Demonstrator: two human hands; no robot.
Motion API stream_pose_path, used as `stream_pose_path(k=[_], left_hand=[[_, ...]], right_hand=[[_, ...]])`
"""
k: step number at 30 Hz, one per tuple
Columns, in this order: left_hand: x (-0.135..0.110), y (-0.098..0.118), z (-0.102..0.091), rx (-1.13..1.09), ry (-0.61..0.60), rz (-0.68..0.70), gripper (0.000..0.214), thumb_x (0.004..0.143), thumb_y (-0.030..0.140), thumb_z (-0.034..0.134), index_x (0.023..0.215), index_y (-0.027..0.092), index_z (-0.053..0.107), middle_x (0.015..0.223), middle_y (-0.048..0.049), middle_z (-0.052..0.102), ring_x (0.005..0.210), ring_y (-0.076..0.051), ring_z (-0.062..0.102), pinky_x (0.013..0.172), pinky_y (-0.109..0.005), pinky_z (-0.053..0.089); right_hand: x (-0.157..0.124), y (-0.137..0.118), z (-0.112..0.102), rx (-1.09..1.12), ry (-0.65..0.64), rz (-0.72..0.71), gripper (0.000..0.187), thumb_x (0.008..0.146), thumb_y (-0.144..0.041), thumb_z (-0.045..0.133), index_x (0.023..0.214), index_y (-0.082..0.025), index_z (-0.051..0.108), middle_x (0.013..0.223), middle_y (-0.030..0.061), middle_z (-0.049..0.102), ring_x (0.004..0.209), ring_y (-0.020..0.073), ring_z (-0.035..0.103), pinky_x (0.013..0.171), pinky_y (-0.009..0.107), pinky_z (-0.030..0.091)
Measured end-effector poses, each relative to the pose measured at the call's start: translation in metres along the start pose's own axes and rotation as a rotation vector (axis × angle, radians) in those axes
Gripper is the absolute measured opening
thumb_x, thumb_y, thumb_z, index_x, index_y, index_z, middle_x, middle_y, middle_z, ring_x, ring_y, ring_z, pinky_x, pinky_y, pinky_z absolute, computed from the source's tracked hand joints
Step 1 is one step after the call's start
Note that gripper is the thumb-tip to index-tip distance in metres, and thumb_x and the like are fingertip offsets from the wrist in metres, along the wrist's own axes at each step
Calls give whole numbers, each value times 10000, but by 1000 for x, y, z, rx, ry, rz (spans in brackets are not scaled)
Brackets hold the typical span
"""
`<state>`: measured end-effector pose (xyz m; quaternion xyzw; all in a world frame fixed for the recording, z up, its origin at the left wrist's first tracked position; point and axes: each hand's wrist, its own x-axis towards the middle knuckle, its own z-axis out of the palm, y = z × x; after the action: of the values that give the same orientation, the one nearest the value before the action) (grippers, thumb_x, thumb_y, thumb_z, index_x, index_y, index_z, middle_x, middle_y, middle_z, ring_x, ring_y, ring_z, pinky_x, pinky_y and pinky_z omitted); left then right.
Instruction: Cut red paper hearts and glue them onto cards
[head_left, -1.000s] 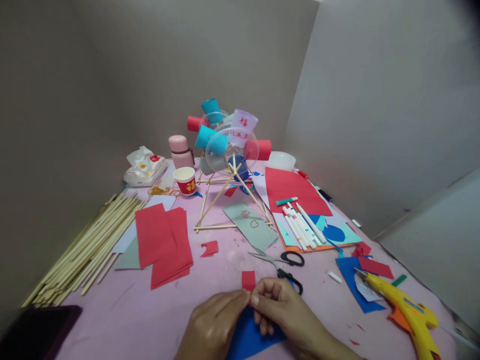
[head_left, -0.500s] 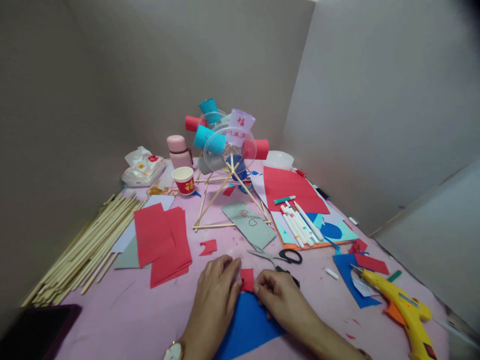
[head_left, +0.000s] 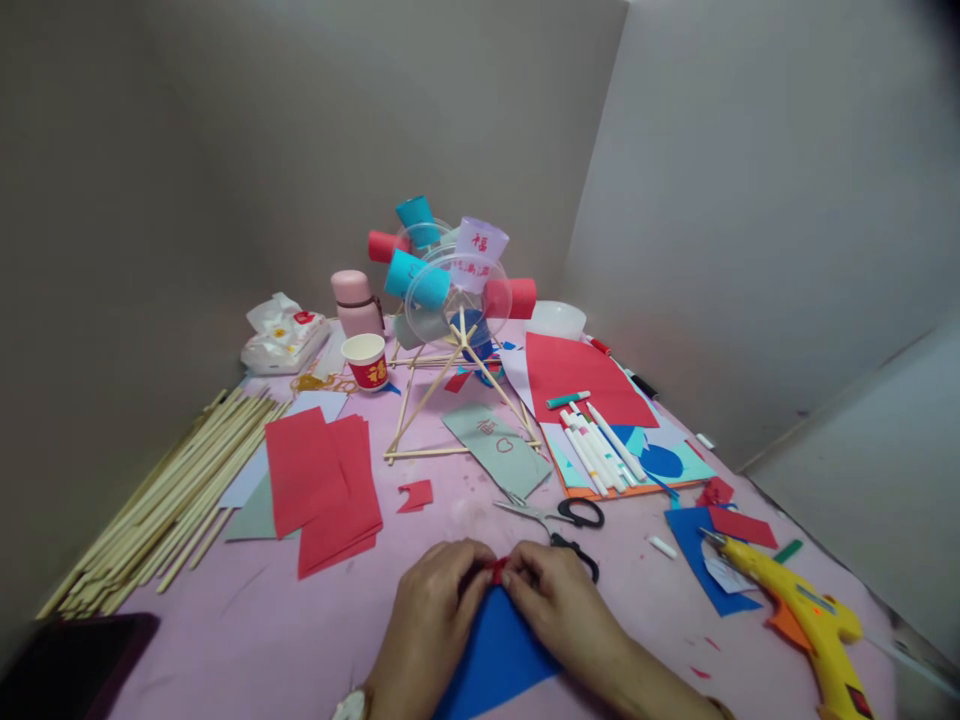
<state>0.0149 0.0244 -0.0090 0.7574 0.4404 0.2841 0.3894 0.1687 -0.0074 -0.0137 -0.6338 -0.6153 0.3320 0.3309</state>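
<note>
- Head view: both hands meet at the near middle of the pink bench (head_left: 225, 640).
- The left hand (head_left: 439, 610) has its grip closed, fingertips pinched onto the small red paper scrap (head_left: 497, 568) from the left.
- The right hand (head_left: 559, 600) mirrors it, grip clamped on the same scrap from the right, knuckles up.
- Only a sliver of the scrap shows between the two sets of fingertips; it looks bunched, though how it is folded I cannot tell.
- The scrap sits right at the far tip of the blue paper sheet (head_left: 495, 655), which lies flat on the bench under both hands.
- Just beyond the right hand, the black-handled scissors (head_left: 574, 515) lie on the bench.
- To the right, the yellow glue gun (head_left: 810, 620) rests near the bench edge, well apart from the hands.
- To the left, a stack of red paper (head_left: 322, 490), then a bundle of wooden sticks (head_left: 165, 500) along the wall.
- Far middle, the cup-and-stick wheel model (head_left: 450, 290) stands upright, with white markers (head_left: 600, 450) on coloured sheets to its right.
</note>
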Motion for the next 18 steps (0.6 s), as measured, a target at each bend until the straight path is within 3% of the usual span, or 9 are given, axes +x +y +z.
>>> stream_pose_path(k=[6, 10, 15, 18], left_hand=[[2, -2, -1, -349, 2, -188, 110, 789, 253, 563, 880, 196, 587, 782, -7, 657, 739, -168, 620, 677, -274, 471], [4, -4, -2, -537, 3, -290, 198, 733, 287, 611, 882, 169, 556, 665, 25, 597, 624, -140, 588, 591, -252, 456], [-1, -1, -2, -643, -2, -336, 341, 698, 369, 669, 952, 170, 561, 619, 56, 567, 576, -111, 546, 560, -222, 422], [-4, -1, 1, -667, -68, -393, 338, 754, 481, 596, 835, 153, 615, 625, 5, 617, 586, -131, 576, 554, -232, 432]], right_hand=[[-3, -2, 0, 122, -36, -22, 198, 822, -241, 507, 657, -161, 581, 545, -28, 521, 489, 104, 447, 464, 198, 304], [-5, -1, -2, 228, -14, -25, 108, 793, -259, 563, 744, -163, 572, 589, -30, 522, 508, 106, 458, 479, 203, 330], [-7, -6, -4, 479, -168, 121, 240, 807, -383, 516, 716, -162, 541, 566, -24, 523, 416, 90, 453, 415, 202, 327], [-8, -8, -4, 533, -120, 122, 287, 799, -434, 525, 698, -164, 527, 571, -19, 532, 425, 88, 463, 429, 203, 340]])
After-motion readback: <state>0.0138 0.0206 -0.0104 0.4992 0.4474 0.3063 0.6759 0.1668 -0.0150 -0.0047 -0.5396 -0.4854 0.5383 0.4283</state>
